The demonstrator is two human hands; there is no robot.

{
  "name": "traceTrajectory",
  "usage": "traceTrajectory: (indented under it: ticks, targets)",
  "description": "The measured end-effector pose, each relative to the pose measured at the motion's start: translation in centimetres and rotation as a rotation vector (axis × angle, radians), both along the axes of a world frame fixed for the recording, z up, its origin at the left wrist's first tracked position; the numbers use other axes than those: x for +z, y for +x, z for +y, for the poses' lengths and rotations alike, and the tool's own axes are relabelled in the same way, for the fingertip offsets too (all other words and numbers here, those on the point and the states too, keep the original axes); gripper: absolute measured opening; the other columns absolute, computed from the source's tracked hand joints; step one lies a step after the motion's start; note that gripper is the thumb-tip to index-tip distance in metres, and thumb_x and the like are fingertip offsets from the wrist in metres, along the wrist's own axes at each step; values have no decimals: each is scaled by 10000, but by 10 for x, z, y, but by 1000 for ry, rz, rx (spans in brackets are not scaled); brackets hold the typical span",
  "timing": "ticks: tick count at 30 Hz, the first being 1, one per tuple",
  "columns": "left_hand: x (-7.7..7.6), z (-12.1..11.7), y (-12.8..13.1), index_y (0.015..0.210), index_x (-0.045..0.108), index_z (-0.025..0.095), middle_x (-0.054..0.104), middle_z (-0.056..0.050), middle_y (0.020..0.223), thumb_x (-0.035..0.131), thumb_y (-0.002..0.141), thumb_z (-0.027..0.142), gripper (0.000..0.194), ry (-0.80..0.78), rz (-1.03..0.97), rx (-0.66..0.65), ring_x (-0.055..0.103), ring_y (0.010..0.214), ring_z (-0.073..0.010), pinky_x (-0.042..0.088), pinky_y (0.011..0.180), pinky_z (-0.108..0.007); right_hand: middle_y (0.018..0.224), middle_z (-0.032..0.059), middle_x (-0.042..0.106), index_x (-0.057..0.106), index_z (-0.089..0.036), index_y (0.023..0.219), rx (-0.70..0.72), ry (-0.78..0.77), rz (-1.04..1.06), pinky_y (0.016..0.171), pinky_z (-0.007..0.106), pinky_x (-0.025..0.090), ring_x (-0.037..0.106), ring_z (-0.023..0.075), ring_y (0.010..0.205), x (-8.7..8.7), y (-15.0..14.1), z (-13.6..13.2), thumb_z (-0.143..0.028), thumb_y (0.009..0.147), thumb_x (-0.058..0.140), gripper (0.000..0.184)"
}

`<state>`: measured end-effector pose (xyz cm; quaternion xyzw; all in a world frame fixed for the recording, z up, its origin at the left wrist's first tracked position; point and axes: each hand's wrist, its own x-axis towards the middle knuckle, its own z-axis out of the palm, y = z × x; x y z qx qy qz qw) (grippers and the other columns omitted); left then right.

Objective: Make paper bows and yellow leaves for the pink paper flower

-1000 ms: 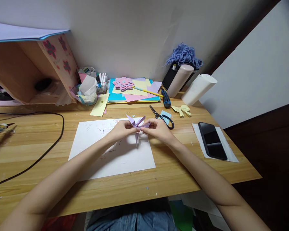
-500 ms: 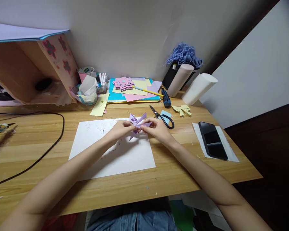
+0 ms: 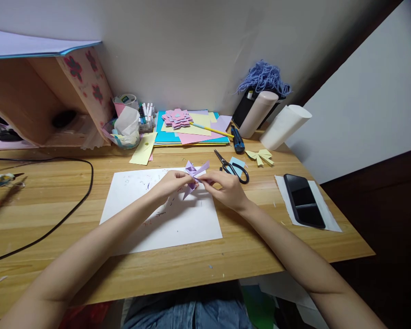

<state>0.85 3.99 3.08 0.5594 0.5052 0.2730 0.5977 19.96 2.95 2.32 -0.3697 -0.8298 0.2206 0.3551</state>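
Note:
A folded purple paper bow (image 3: 201,168) with pointed tails is held between my two hands, above the top right part of a marked white sheet (image 3: 130,235). My left hand (image 3: 173,183) pinches the bow from the left, thumb and fingers closed. From the right, my right hand (image 3: 228,188) grips it with its fingertips, which partly cover its lower right side. Black-handled scissors (image 3: 241,175) lie just beyond my right hand, over a small light blue paper (image 3: 238,161). A yellow paper bow (image 3: 260,157) rests to their right.
At the back lie coloured papers (image 3: 192,138), a pink paper flower (image 3: 177,118), a yellow pencil (image 3: 214,130) and a utility knife (image 3: 238,139). A phone (image 3: 303,199) is on the right. A black cable (image 3: 78,204) and glue gun (image 3: 2,182) lie left.
My right hand has shifted its fingers on the purple bow, its knuckles now turned more upward. The bow's right tail is more covered. My left hand keeps its pinch.

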Motion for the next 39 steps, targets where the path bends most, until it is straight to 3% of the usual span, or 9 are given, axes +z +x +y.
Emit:
traceTrajectory:
  ticks: [5, 9, 14, 18, 24, 29, 39]
  targets:
    - [-2, 1, -2, 651, 679, 156, 676, -32, 740, 532, 697, 334, 235, 1, -7, -11, 516, 646, -127, 318, 561, -238, 945, 79, 693, 660, -216, 1016, 48, 141, -207, 732, 339, 500, 633, 195, 874, -4, 5, 3, -220, 874, 455, 250]
    - [-1, 0, -1, 630, 661, 162, 672, -30, 732, 526, 697, 323, 221, -6, -12, -13, 517, 639, -128, 326, 566, -241, 939, 96, 690, 656, -200, 1023, 73, 207, -247, 712, 334, 495, 631, 201, 862, -6, 6, 5, -228, 884, 442, 257]
    - [2, 0, 1, 642, 650, 151, 663, -43, 740, 543, 693, 345, 227, -43, -61, -19, 550, 699, -151, 366, 631, -256, 910, 73, 692, 663, -214, 989, 73, 154, -211, 725, 323, 488, 626, 184, 821, -9, 5, 4, -218, 869, 455, 240]
    - [1, 1, -1, 650, 654, 147, 660, -40, 721, 549, 696, 352, 235, -5, -7, -16, 555, 691, -157, 377, 639, -264, 898, 48, 696, 673, -221, 962, 49, 7, -35, 728, 317, 492, 620, 168, 787, -3, 0, 1, -233, 843, 500, 211]
    - [5, 0, -1, 573, 601, 159, 650, -35, 674, 573, 682, 333, 208, 80, 39, 17, 578, 706, -162, 407, 701, -280, 813, 54, 691, 689, -172, 845, -26, -526, 339, 620, 285, 511, 621, 140, 655, 6, -8, -2, -370, 771, 615, 224]
    - [9, -4, 3, 576, 562, 159, 642, -31, 655, 603, 659, 357, 218, 124, 78, 12, 574, 647, -153, 405, 639, -267, 802, 62, 697, 691, -151, 828, -19, -846, 431, 699, 299, 507, 633, 141, 695, 3, -3, 4, -387, 675, 706, 282]
    - [13, -8, 5, 593, 588, 143, 593, -10, 587, 602, 642, 314, 179, 191, 173, 35, 519, 568, -125, 340, 535, -234, 795, 61, 708, 709, -160, 797, 18, -917, 309, 729, 303, 482, 645, 161, 739, 5, 2, 5, -375, 626, 740, 277]
